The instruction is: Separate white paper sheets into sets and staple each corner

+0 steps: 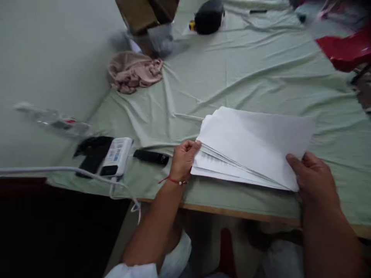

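Observation:
A stack of white paper sheets (249,141) is held between my two hands just above the table's front part. The sheets are fanned out on the left, where lines of print show on one of the lower ones; the top sheet looks blank. My left hand (184,158), with a red string bracelet at the wrist, pinches the left edge between thumb and fingers. At the right edge, my right hand (314,177) grips the sheets with its thumb on top, its other fingers partly hidden. Left of my left hand lies a black slim device (151,156).
A white power bank (117,154) with a white cable (72,169) lies on the left by a black item. Behind are a crumpled pink cloth (136,73), a cardboard box (147,15) and a black rounded object (209,17). Wrinkled green cloth (255,85) covers the table.

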Motion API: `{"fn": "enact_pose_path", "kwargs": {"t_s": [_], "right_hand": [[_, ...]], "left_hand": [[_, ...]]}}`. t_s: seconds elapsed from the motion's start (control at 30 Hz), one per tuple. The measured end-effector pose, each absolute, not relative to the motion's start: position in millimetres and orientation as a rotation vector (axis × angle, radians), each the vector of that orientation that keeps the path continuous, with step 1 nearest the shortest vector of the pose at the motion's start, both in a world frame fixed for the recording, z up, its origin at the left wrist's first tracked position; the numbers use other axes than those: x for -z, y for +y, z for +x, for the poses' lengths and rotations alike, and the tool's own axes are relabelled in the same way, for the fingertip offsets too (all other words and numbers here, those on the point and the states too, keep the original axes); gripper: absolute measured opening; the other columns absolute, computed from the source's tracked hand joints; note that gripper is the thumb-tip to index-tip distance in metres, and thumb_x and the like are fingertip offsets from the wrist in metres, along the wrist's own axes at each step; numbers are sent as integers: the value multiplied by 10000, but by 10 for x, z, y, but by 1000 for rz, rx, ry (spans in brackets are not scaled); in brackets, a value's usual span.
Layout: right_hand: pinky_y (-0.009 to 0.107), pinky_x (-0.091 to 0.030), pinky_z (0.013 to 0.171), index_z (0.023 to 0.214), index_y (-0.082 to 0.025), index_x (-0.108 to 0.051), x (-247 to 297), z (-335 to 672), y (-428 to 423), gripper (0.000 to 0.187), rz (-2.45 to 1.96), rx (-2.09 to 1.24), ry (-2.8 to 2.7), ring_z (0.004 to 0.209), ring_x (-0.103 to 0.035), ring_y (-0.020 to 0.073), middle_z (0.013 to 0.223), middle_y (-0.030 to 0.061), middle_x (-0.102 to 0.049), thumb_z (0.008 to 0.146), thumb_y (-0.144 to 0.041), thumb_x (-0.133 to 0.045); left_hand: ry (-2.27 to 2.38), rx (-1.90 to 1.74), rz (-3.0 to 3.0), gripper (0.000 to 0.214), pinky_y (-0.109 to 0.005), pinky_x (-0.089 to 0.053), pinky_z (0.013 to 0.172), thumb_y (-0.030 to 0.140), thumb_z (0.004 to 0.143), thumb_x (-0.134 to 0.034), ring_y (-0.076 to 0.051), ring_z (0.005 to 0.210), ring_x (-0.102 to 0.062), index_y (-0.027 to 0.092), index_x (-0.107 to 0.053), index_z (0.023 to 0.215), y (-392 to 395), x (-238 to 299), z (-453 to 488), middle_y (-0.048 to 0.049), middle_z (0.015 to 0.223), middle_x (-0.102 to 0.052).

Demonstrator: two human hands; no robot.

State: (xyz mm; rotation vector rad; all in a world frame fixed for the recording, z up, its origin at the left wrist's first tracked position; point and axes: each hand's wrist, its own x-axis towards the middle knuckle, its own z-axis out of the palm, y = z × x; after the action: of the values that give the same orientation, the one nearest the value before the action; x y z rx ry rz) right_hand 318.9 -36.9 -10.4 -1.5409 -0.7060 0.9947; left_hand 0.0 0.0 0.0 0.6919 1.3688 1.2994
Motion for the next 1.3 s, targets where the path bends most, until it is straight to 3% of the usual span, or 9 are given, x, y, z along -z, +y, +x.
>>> {"fn": "enact_pose_path", "kwargs": {"t_s": [0.13,0.3,0.47,0.63,0.73,0.87,1.03,1.23,1.3], "right_hand": [[148,-536,549,883,-213,-806,61,3188,-350,361,-1517,-954,-590,626,-643,85,810,-31,-783,569,-318,-950],[187,-529,513,891,-201,-809,-16,3145,-349,416,-1472,-986,-536,614,-638,113,805,-5,-784,519,-309,-961],[240,-538,527,851,-189,-766,-66,3093,-337,403,-1501,-969,-524,590,-625,131,783,6,-763,526,-342,-948],[272,-529,559,881,-188,-729,-48,3101,-304,454,-1536,-930,-576,590,-612,140,752,-6,-721,519,-367,-937],[243,-455,498,870,-191,-702,-35,3112,-309,435,-1538,-910,-600,532,-549,109,729,-22,-694,539,-366,-924],[216,-408,485,842,-188,-662,-24,3140,-326,395,-1474,-857,-631,527,-522,87,710,-35,-664,585,-348,-916],[204,-509,660,892,-186,-685,-32,3193,-310,327,-1264,-784,-763,670,-606,83,821,-19,-719,687,-312,-907],[310,-560,1019,1014,-233,-763,-71,3188,-293,463,-1081,-989,-818,1058,-731,162,1140,24,-801,591,-183,-942],[357,-570,1026,930,-230,-774,-68,3172,-295,397,-1103,-1037,-812,1012,-742,177,1089,29,-814,577,-186,-949]], "left_hand": [[1316,-1258,680,609,-225,-383,492,652,529,-959,-85,503,-459,182,-595,664,-27,46,-27,59,565,-565],[1248,-1252,702,547,-230,-443,555,631,601,-934,-116,572,-539,184,-650,739,-14,70,-7,48,603,-610],[1320,-1257,712,498,-211,-390,523,497,535,-989,-84,539,-492,173,-643,687,17,34,-9,59,589,-600],[1252,-1345,691,531,-199,-354,493,512,559,-984,-60,496,-442,179,-573,603,34,14,-10,73,543,-551],[1225,-1336,693,523,-213,-409,510,562,591,-971,-98,537,-541,180,-620,658,35,29,-5,53,565,-599],[1156,-1187,713,522,-313,-569,637,648,675,-904,-236,763,-736,180,-704,790,32,38,-27,-20,678,-722],[1099,-1195,820,484,-384,-630,858,479,631,-985,-290,997,-779,182,-740,925,64,34,-87,-64,893,-818],[973,-1371,1098,398,-372,-572,1038,402,751,-937,-230,1107,-749,224,-729,1041,90,69,-133,-50,1072,-814],[969,-1430,1191,353,-350,-567,1031,386,769,-928,-208,1072,-748,240,-734,1025,107,90,-163,-27,1050,-800]]}}
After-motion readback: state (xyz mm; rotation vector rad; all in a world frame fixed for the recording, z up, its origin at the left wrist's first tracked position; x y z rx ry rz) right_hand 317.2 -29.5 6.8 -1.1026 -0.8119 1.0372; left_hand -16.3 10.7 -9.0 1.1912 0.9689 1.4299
